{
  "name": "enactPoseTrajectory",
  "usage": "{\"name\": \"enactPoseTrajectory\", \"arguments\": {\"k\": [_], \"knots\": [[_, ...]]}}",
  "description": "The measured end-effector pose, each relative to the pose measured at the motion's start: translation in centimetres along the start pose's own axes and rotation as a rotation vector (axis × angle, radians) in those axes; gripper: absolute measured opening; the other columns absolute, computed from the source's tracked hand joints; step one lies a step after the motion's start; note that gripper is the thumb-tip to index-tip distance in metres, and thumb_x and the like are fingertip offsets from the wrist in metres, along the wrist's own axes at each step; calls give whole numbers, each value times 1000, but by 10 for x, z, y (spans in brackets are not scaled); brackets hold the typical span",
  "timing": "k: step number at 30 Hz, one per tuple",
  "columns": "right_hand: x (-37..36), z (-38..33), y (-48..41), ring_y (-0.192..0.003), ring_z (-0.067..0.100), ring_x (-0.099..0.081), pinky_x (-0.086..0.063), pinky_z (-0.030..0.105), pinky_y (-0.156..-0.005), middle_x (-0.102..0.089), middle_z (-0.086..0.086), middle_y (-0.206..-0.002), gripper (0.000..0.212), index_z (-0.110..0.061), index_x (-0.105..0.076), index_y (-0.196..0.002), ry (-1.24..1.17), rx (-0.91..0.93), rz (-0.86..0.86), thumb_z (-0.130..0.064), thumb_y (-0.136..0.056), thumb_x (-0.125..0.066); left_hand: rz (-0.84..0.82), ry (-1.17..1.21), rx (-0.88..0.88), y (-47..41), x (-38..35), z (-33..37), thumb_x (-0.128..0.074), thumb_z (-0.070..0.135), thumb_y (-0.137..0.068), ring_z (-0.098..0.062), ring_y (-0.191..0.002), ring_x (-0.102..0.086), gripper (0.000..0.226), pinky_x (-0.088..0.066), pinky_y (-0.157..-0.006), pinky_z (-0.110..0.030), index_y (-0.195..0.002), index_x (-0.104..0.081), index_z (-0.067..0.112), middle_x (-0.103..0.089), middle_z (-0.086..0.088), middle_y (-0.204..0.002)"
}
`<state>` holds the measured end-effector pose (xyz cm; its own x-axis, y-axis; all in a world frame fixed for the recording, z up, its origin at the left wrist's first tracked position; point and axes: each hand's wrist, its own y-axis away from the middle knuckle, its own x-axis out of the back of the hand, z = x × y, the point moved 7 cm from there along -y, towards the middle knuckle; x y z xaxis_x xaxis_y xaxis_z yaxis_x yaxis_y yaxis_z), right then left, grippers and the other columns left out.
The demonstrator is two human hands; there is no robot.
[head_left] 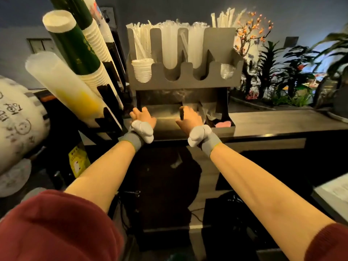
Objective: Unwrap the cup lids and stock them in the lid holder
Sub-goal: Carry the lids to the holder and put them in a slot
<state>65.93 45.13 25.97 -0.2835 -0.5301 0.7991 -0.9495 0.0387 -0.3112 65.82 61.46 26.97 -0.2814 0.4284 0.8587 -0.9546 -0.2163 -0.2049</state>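
Observation:
The grey metal lid holder (186,81) stands on the counter straight ahead, with several U-shaped slots along its front. A stack of white lids (142,71) fills the leftmost slot. Clear lids in plastic wrap (227,71) sit in the rightmost slot, and the two middle slots show no lids in front. My left hand (143,117) curls over the left wall of the holder's lower tray. My right hand (190,119) is closed around a dark upright divider in that tray. Both wrists wear grey bands.
Tilted cup dispensers hold clear cups (62,87), green-sleeved cups (75,44) and white cups (98,46) at the left. Straws (143,40) and tall clear stacks (170,48) stand behind the slots. Crumpled napkins (208,112) lie in the tray's right bay. Plants (273,72) line the counter (273,121).

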Motion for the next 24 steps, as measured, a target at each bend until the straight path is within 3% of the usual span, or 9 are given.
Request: {"name": "enactPoseTrajectory", "arguments": {"k": [3, 6, 10, 14, 16, 18, 19, 21, 24], "knots": [[-8, 18, 30, -121, 33, -52, -41, 36, -94, -55, 16, -130, 43, -9, -45, -129, -61, -68, -53, -22, -89, -53, -128, -82, -25, 25, -22, -1, -41, 23, -95, -37, -137, -28, 44, -27, -113, -41, -135, -45, 5, -29, -20, -148], [-10, 38, 81, -114, 35, -57, -42, 30, -81, -62, 18, -123, 33, -8, -54, -120, -155, -168, -50, -16, -88, -53, -240, -42, -109, 68, -46, -4, -41, 18, -95, -37, -128, -46, 39, -38, -105, -38, -127, -56, 0, -48, -23, -138], [-20, 68, 146, -109, 35, -61, -49, 37, -93, -68, 19, -115, 27, -4, -64, -106, -145, -323, -77, -14, -90, -46, -385, -12, -139, 129, -79, -6, -43, 14, -96, -37, -124, -53, 37, -43, -99, -37, -122, -60, -4, -58, -22, -131], [-27, 106, 216, -104, 32, -66, -52, 38, -90, -71, 17, -109, 26, -2, -64, -107, -154, -466, -124, -18, -92, -49, -484, -24, -218, 187, -110, -3, -42, 12, -95, -36, -121, -56, 35, -45, -97, -36, -119, -62, -4, -61, -20, -128], [-25, 125, 258, -105, 30, -65, -51, 35, -88, -71, 16, -110, 27, -3, -64, -110, -140, -523, -125, -16, -92, -50, -544, -22, -271, 221, -132, -3, -42, 9, -95, -35, -113, -59, 30, -45, -90, -36, -110, -64, -6, -66, -20, -114], [-20, 148, 304, -110, 31, -63, -50, 37, -91, -68, 17, -117, 30, -3, -61, -117, -130, -590, -105, -14, -93, -49, -631, -42, -343, 262, -158, 0, -42, 9, -95, -29, -92, -56, 23, -41, -75, -32, -86, -61, -2, -60, -13, -79], [-20, 151, 313, -112, 33, -62, -50, 39, -92, -66, 18, -120, 31, -1, -60, -120, -129, -598, -105, -13, -94, -48, -639, -56, -360, 268, -163, -2, -43, 9, -95, -25, -84, -51, 24, -39, -71, -31, -79, -58, 2, -52, -9, -72], [-12, 162, 344, -109, 36, -62, -49, 42, -92, -67, 22, -117, 31, 5, -61, -115, -147, -618, -93, -14, -96, -46, -693, -71, -415, 292, -182, 3, -42, 10, -95, -22, -67, -46, 28, -41, -61, -32, -69, -51, 7, -46, -6, -68], [5, 187, 393, -106, 38, -62, -48, 45, -94, -67, 26, -112, 30, 9, -63, -108, -158, -685, -68, -12, -96, -45, -804, -77, -538, 336, -206, 20, -41, 10, -94, -15, -49, -30, 41, -25, -48, -23, -54, -33, 15, -35, -2, -57]]}}
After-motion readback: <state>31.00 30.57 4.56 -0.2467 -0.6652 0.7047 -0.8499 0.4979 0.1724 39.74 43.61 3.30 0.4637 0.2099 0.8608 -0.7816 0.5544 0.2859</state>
